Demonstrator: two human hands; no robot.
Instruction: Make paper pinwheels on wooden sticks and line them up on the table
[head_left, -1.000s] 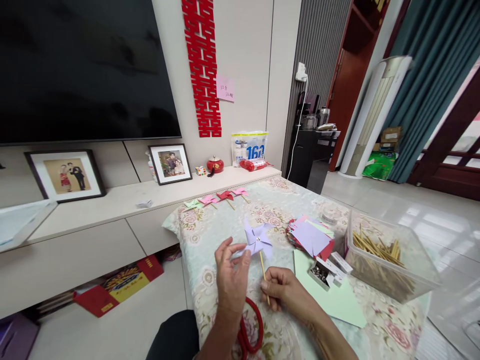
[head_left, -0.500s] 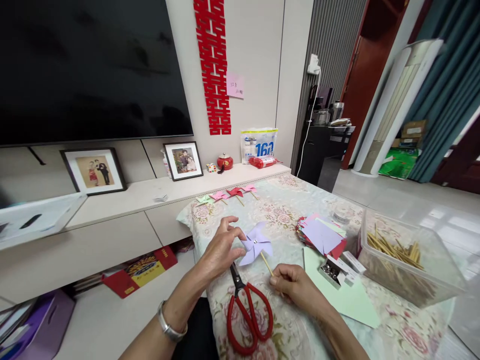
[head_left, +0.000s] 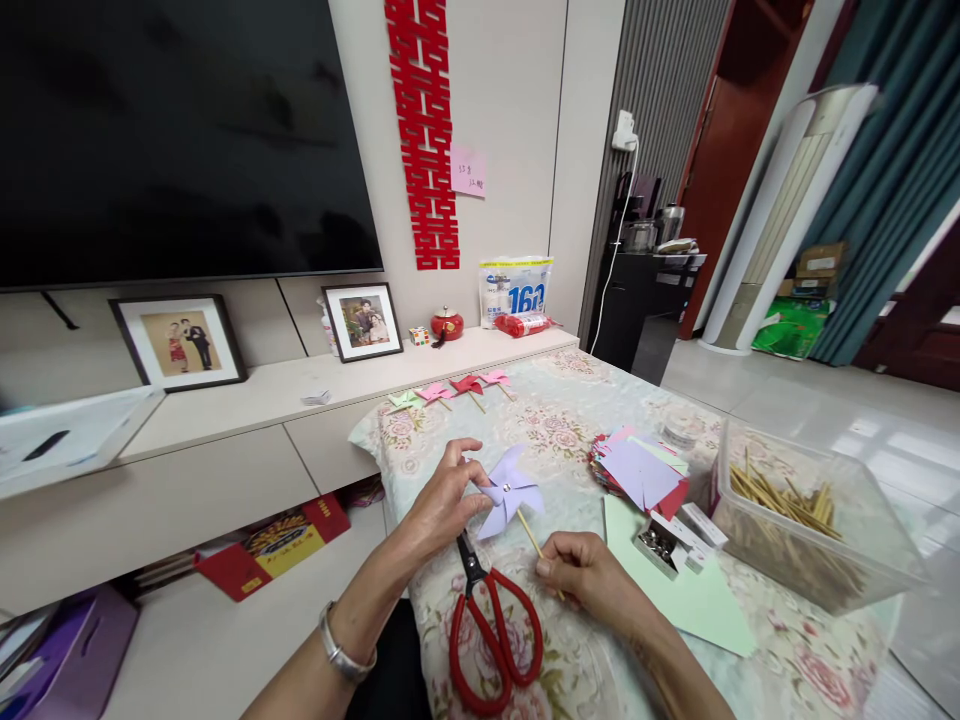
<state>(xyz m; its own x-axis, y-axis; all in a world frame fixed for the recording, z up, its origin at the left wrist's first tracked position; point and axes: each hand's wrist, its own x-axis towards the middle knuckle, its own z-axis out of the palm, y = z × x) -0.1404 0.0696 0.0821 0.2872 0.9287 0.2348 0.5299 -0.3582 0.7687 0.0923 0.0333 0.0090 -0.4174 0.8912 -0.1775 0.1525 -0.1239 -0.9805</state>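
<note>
A lilac paper pinwheel [head_left: 507,492] on a thin wooden stick [head_left: 529,533] is held just above the flowered table cloth [head_left: 570,420]. My right hand [head_left: 581,575] pinches the lower end of the stick. My left hand [head_left: 442,495] touches the pinwheel's left blade with thumb and fingertips. Red-handled scissors [head_left: 491,630] lie on the cloth right below the pinwheel, between my two hands.
A stack of coloured paper squares [head_left: 637,470], a green sheet [head_left: 697,600], a small box of pins [head_left: 664,545] and a clear tub of wooden sticks [head_left: 802,520] lie to the right. Several finished pinwheels [head_left: 450,392] sit at the table's far edge, by a low shelf with framed photos [head_left: 180,342].
The pinwheel dropped from upright to low over the table. My left hand moved to its left blade, and the scissors came into view.
</note>
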